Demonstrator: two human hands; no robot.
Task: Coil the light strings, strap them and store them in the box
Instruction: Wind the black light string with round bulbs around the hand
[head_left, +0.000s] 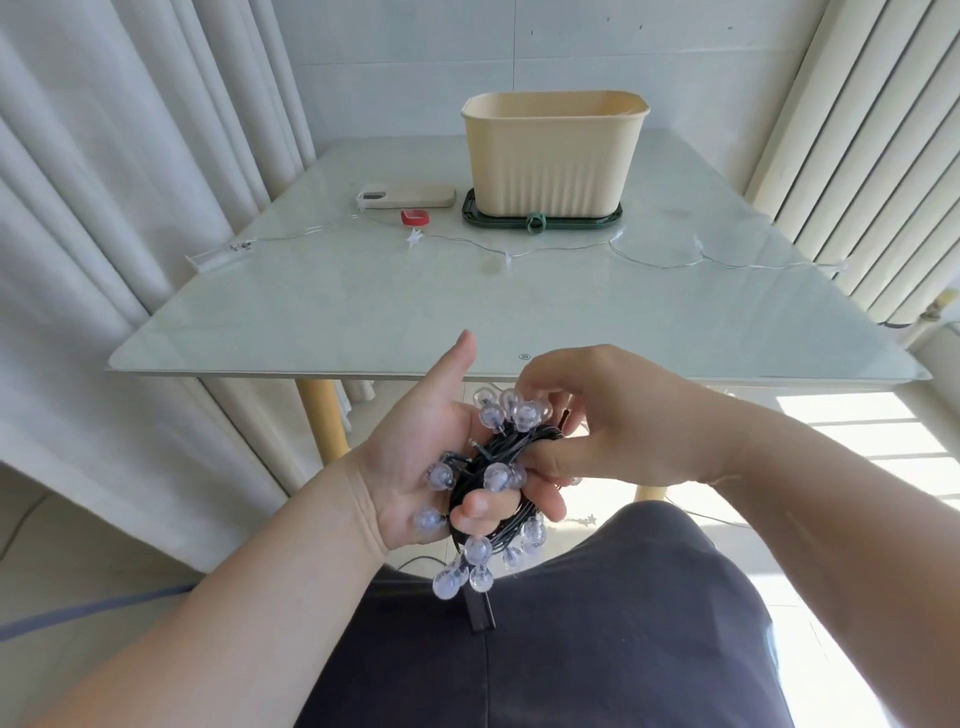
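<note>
A coiled light string (491, 478) with black wire and several clear round bulbs sits in my left hand (415, 457), whose fingers curl round the bundle, thumb pointing up. My right hand (597, 415) pinches the coil's upper right side, thumb under the wire. Both hands are below the table's near edge, above my lap. A second light string (519, 252) with thin clear wire and star lights lies stretched across the table. The cream box (553, 156) stands open at the back on a dark green lid (613, 221). A red strap (414, 216) and a green strap (535, 221) lie near the box.
A phone in a beige case (408, 196) lies left of the box on the pale glass table (363, 312). Curtains hang on the left and right. A small clear battery case (218, 254) rests at the table's left edge.
</note>
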